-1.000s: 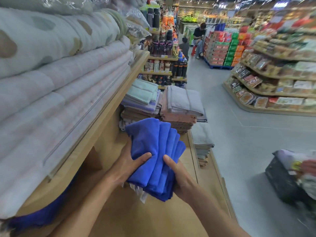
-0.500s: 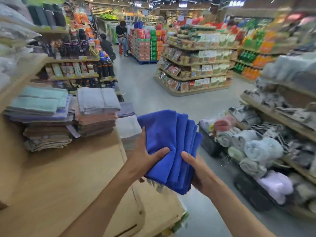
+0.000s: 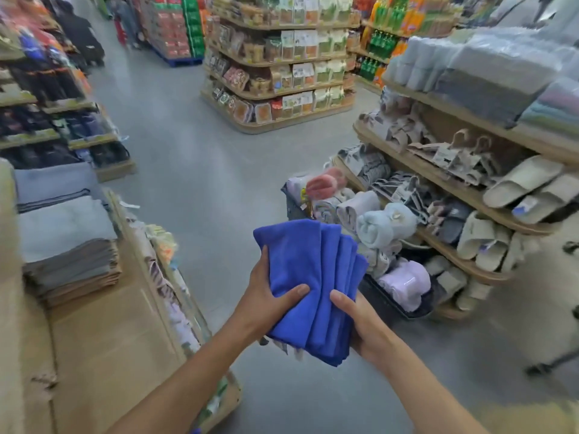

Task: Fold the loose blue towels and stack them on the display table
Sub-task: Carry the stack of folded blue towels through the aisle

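Observation:
A bundle of folded blue towels (image 3: 310, 283) hangs in the air over the grey aisle floor, held between both hands. My left hand (image 3: 266, 297) grips its left side with the thumb pressed across the front. My right hand (image 3: 355, 321) grips the lower right edge, thumb on top. Several folded layers fan out along the bundle's right edge. The wooden display table (image 3: 103, 339) lies to the left, apart from the bundle.
Stacks of grey and brown folded towels (image 3: 67, 242) sit on the table at the left. Shelves of slippers (image 3: 488, 195) and rolled towels (image 3: 376, 223) stand to the right. A grocery gondola (image 3: 282, 73) stands ahead across the floor. People stand far back at the upper left.
The view has swung right, from the table and its upper shelf toward the aisle. The bundle stays in both hands and now hangs over the floor instead of over the table.

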Action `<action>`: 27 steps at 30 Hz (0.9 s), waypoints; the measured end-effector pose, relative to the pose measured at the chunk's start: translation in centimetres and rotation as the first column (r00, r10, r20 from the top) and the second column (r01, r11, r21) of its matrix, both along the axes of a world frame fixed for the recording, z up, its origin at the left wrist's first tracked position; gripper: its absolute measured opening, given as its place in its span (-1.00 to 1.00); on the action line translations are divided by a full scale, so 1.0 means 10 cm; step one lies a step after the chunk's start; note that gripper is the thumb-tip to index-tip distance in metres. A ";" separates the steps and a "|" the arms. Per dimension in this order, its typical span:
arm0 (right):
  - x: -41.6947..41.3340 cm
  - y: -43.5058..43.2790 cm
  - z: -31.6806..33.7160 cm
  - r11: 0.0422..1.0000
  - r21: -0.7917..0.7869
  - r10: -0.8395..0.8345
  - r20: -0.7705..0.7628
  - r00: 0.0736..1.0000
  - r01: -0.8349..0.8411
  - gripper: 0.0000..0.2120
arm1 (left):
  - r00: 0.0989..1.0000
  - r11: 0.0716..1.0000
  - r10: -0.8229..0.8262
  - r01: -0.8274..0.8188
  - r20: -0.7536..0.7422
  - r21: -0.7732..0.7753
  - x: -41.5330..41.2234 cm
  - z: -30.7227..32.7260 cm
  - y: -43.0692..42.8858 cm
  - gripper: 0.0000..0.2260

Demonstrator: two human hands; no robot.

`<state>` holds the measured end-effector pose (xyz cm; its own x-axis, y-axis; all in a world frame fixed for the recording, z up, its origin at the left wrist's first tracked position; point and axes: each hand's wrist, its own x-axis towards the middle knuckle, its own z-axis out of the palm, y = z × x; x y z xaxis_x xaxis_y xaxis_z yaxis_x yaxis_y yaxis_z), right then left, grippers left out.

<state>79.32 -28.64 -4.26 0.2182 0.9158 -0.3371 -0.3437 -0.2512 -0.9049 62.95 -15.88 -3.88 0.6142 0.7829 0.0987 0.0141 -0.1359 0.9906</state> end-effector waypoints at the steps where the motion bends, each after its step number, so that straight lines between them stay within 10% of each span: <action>1: 0.10 0.03 -0.08 1.000 -0.014 0.012 -0.015 1.000 -0.012 -0.20 | 1.000 1.000 0.013 -0.013 -0.009 -0.018 0.09 -0.06 0.00 -0.35; 27: 2.12 4.88 -0.50 0.968 -0.076 0.231 -0.081 0.969 -0.237 -0.29 | 0.953 0.954 0.287 -0.293 -0.102 -0.060 1.83 -0.40 4.37 -0.36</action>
<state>100.54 20.18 -9.24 -0.0265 0.9061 -0.4223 -0.3288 -0.4068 -0.8523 81.29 27.83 -7.85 0.3632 0.9316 -0.0113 0.1325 -0.0396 0.9904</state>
